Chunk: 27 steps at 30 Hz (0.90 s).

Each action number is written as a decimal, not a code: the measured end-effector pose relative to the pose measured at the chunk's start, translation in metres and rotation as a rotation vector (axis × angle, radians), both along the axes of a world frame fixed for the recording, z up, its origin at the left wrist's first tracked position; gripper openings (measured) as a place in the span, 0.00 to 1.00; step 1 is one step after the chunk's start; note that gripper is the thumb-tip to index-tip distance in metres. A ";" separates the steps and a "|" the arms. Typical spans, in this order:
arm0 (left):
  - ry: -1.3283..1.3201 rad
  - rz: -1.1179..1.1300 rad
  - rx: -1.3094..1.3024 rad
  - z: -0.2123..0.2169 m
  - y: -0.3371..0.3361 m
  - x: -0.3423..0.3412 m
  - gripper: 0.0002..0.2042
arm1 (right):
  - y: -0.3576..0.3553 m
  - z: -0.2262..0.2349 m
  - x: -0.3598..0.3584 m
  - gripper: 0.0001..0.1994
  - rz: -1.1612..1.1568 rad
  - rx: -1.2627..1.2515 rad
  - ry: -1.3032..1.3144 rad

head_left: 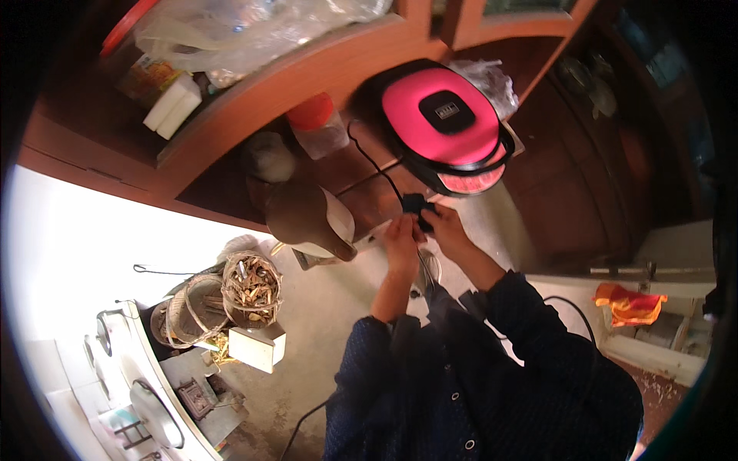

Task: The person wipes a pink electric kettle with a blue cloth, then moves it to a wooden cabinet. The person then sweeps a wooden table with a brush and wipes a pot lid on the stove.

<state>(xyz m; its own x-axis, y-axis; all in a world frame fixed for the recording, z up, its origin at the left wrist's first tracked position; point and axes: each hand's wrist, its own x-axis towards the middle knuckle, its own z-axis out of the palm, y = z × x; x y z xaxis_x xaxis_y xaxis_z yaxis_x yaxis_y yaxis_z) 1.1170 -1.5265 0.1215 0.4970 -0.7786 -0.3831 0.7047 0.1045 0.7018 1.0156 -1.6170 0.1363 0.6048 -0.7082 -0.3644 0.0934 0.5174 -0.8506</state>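
Note:
Both my hands are closed around a small black block on a cord, apparently a plug [415, 204], held in front of the cabinet shelf. My left hand [400, 240] pinches its lower side, where a thin cord hangs down. The fingers of my right hand [446, 229] grip its right side. A black cord [373, 160] curves from the shelf down to the block. Whether the block is one piece or two joined parts cannot be made out. Just beyond my hands sits a pink and black electric griddle [442, 119], its lid down.
A brown and white kettle [304, 219] stands left of my hands, near a red-lidded jar [317, 127]. On the floor at left are a wicker basket of wood chips [252, 292] and a white box [257, 347]. An orange cloth [630, 303] hangs at right.

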 end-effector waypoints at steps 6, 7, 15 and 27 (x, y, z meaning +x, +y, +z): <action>-0.750 -0.114 0.152 0.017 -0.022 0.023 0.09 | -0.014 0.009 -0.008 0.21 0.103 0.331 -0.080; -0.656 -0.099 0.103 0.019 -0.027 0.026 0.09 | -0.014 0.010 -0.004 0.22 0.099 0.358 -0.116; -0.048 -0.202 0.088 0.022 -0.070 0.016 0.11 | -0.003 0.032 -0.054 0.21 0.320 -0.062 0.137; 0.076 -0.103 0.182 0.006 -0.124 -0.007 0.20 | 0.081 0.071 -0.237 0.29 0.422 -0.399 0.646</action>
<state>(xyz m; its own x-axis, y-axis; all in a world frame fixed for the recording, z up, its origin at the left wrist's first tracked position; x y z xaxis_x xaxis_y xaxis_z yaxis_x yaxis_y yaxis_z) 1.1101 -1.6505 0.1280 0.3831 -0.7380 -0.5555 0.7564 -0.0945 0.6472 0.7782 -1.5364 0.2068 0.6057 -0.6195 -0.4994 -0.6030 0.0521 -0.7960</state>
